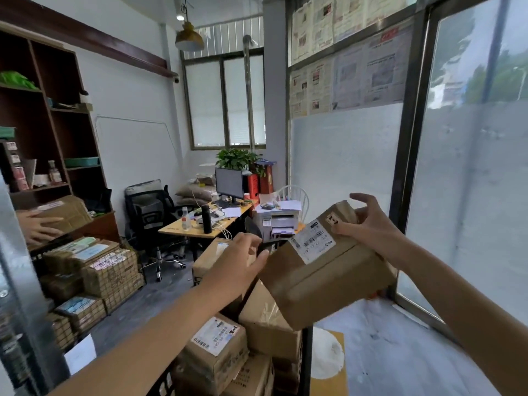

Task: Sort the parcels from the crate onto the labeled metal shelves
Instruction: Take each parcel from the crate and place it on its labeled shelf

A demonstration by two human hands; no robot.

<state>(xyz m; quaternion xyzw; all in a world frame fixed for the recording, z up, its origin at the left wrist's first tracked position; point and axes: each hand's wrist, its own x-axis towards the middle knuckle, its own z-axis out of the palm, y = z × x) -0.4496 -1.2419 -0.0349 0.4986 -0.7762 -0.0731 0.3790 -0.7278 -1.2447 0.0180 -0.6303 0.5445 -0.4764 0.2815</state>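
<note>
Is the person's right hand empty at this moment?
No, the right hand grips the far end of the brown cardboard parcel with a white shipping label, thumb on its top face.

- The raised parcel [323, 275] is matt brown cardboard; the tape strip [331, 261] along its top is smooth with a dull sheen.
- Its label [313, 240] is smooth white paper.
- The stacked parcels [217, 355] below are the same matt cardboard, with paper labels.
- The wire basket [120, 270] is thin metal mesh.
- The shelf unit [57, 124] is dark matt wood.
- The surface [174, 228] has a pale, smooth wood-look top.
- The newspaper sheets [351, 78] are thin paper.
- The lower panes [343, 155] are frosted and matt.
</note>
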